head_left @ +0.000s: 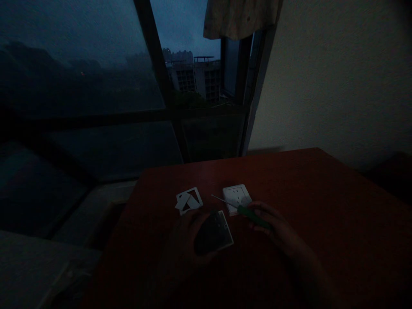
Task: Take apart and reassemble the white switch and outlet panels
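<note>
My left hand is wrapped round a switch module with a dark back and a pale rim, its back turned up. In my right hand lies a screwdriver with a green handle; its thin shaft points up and left, passing over a white wall socket on the table. Left of the socket, a white square frame lies flat with small white pieces on it. The room is dim, and the fingers of my left hand are hard to make out.
The reddish-brown table stretches to the right, its back edge close to a pale wall. Dark-framed windows stand behind and to the left, with a cloth hanging at the top.
</note>
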